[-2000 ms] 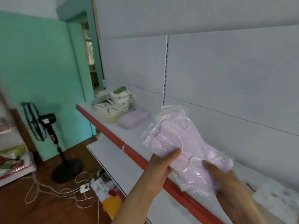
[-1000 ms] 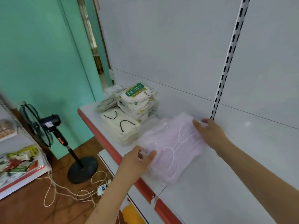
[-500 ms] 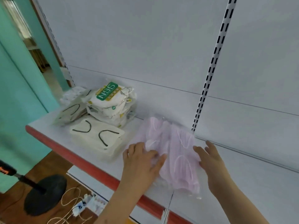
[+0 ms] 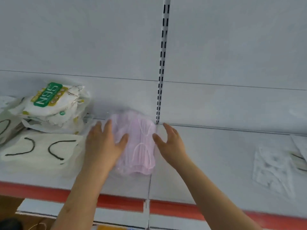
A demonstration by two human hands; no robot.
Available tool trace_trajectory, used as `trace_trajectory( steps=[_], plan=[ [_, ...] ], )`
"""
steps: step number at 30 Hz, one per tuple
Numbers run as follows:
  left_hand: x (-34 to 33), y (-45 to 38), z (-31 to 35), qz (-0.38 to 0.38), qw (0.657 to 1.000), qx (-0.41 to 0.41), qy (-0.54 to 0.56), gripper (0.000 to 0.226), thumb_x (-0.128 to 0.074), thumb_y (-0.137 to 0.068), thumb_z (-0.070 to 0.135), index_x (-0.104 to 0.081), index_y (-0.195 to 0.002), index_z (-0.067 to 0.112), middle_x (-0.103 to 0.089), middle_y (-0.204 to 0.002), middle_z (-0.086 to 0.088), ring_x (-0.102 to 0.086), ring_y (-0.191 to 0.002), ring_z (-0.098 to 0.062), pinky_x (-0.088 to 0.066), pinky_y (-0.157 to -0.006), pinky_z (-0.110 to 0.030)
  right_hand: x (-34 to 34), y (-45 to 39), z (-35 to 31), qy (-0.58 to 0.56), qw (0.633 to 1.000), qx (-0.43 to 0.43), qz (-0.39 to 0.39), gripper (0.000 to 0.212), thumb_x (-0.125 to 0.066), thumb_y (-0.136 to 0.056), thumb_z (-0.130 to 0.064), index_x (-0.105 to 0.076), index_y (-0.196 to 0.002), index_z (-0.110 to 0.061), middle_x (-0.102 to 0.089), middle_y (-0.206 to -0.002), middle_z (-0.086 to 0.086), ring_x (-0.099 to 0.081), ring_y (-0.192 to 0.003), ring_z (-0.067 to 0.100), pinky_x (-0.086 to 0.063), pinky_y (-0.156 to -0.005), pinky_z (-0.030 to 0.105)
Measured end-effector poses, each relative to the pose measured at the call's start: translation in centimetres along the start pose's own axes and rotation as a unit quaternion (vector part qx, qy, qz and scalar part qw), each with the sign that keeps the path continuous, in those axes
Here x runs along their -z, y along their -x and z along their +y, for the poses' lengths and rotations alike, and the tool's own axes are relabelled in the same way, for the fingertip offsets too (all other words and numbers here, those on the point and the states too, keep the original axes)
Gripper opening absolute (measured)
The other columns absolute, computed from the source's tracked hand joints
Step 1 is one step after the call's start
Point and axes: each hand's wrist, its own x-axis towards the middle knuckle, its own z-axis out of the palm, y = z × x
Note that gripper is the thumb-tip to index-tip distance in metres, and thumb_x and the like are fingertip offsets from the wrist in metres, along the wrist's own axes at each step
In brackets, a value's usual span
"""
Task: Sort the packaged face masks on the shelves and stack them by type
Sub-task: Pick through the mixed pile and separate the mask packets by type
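A: How's the light?
B: Bright, even, soft; only faint shadows behind the N95 mask packs (image 4: 54, 103) and the pink mask pack (image 4: 137, 143).
A: Sharpness?
B: Soft throughout. The left hand (image 4: 103, 144) and the packets at the right (image 4: 272, 166) are smeared, and the shelf (image 4: 216, 163) edge bows.

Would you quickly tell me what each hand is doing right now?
Left hand: open, fingers flat on the pink mask pack.
Right hand: open, at the pack's right edge, holding nothing.

Pink mask pack (image 4: 139, 146): our left hand (image 4: 103, 146) covers its left side.
Far-left packs (image 4: 5, 120): cut off by the edge.
Right-hand packet (image 4: 272, 168): too blurred for us to identify.
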Motion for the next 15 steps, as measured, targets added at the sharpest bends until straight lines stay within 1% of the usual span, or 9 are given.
trace_trajectory(
  steps=[2, 3, 5, 7, 9, 10, 12, 13, 15],
  plan=[
    [-0.1, 0.8, 3.0, 0.118, 0.988, -0.082, 0.061, 0.063, -0.052, -0.091, 0.049, -0.056, -0.134, 0.003, -0.055, -0.132, -0.032, -0.052, -0.122, -0.050, -0.044, -0.102, -0.059, 4.0, 1.8, 2.9, 0.010, 0.997, 0.000, 0.071, 0.062, -0.056, -0.098, -0.039, -0.034, -0.152, -0.017, -0.038, -0.154, 0.003, -0.037, -0.140, 0.020, -0.029, -0.116, 0.033],
    [-0.3, 1.7, 5.5, 0.132, 0.977, -0.110, 0.124, 0.051, -0.058, -0.093, 0.040, -0.059, -0.129, 0.004, -0.060, -0.127, -0.027, -0.056, -0.117, -0.045, -0.046, -0.100, -0.056, 6.3, 2.9, 4.8, 0.004, 0.994, -0.005, 0.110, 0.060, -0.057, -0.098, -0.039, -0.037, -0.150, -0.018, -0.041, -0.151, 0.001, -0.044, -0.136, 0.019, -0.036, -0.113, 0.035],
    [-1.4, 4.0, 11.2, 0.055, 0.948, -0.143, 0.278, 0.028, -0.068, -0.093, 0.027, -0.065, -0.118, 0.016, -0.067, -0.113, -0.009, -0.065, -0.101, -0.023, -0.051, -0.093, -0.045, 11.4, 5.1, 9.2, 0.005, 0.981, -0.029, 0.191, 0.051, -0.060, -0.096, -0.037, -0.047, -0.142, -0.020, -0.050, -0.140, -0.002, -0.057, -0.119, 0.015, -0.047, -0.101, 0.038],
    [-3.9, 6.5, 16.9, -0.094, 0.918, -0.160, 0.349, 0.021, -0.072, -0.090, 0.022, -0.066, -0.110, 0.027, -0.070, -0.099, 0.002, -0.066, -0.082, -0.005, -0.055, -0.083, -0.035, 16.6, 7.5, 13.9, 0.049, 0.964, -0.072, 0.252, 0.038, -0.062, -0.094, -0.034, -0.059, -0.129, -0.018, -0.061, -0.124, -0.002, -0.063, -0.102, 0.013, -0.051, -0.090, 0.035],
    [-7.6, 9.0, 21.7, -0.189, 0.912, -0.174, 0.320, 0.027, -0.074, -0.089, 0.026, -0.067, -0.115, 0.022, -0.070, -0.099, 0.001, -0.066, -0.081, -0.008, -0.053, -0.078, -0.027, 20.8, 9.5, 18.4, 0.114, 0.945, -0.140, 0.273, 0.027, -0.064, -0.092, -0.035, -0.065, -0.113, -0.017, -0.068, -0.107, -0.002, -0.066, -0.094, 0.018, -0.049, -0.079, 0.031],
    [-9.6, 10.1, 23.8, -0.207, 0.918, -0.176, 0.289, 0.038, -0.074, -0.089, 0.033, -0.064, -0.122, 0.017, -0.069, -0.104, -0.001, -0.066, -0.088, -0.013, -0.051, -0.080, -0.027, 22.3, 10.2, 20.3, 0.141, 0.938, -0.173, 0.265, 0.025, -0.064, -0.092, -0.038, -0.066, -0.105, -0.018, -0.069, -0.099, -0.002, -0.066, -0.093, 0.021, -0.046, -0.075, 0.031],
    [-12.9, 11.8, 27.8, -0.221, 0.938, -0.175, 0.202, 0.067, -0.068, -0.088, 0.053, -0.052, -0.137, 0.010, -0.063, -0.120, -0.010, -0.062, -0.109, -0.026, -0.049, -0.093, -0.035, 24.0, 10.9, 23.0, 0.164, 0.940, -0.195, 0.228, 0.025, -0.062, -0.091, -0.045, -0.067, -0.096, -0.021, -0.066, -0.089, -0.003, -0.065, -0.092, 0.023, -0.047, -0.075, 0.032],
    [-14.1, 12.5, 29.7, -0.218, 0.950, -0.171, 0.147, 0.079, -0.064, -0.087, 0.062, -0.046, -0.140, 0.006, -0.059, -0.126, -0.015, -0.057, -0.119, -0.032, -0.047, -0.097, -0.040, 24.5, 11.0, 24.0, 0.168, 0.950, -0.172, 0.198, 0.027, -0.059, -0.090, -0.048, -0.069, -0.098, -0.024, -0.062, -0.088, -0.005, -0.064, -0.092, 0.022, -0.049, -0.077, 0.033],
    [-15.9, 13.4, 32.9, -0.197, 0.965, -0.163, 0.051, 0.085, -0.060, -0.085, 0.071, -0.043, -0.135, 0.005, -0.053, -0.128, -0.018, -0.050, -0.124, -0.038, -0.046, -0.095, -0.044, 25.4, 10.9, 24.9, 0.195, 0.971, -0.076, 0.112, 0.035, -0.054, -0.090, -0.052, -0.070, -0.115, -0.034, -0.054, -0.092, -0.009, -0.058, -0.098, 0.019, -0.049, -0.084, 0.034]
  ],
)
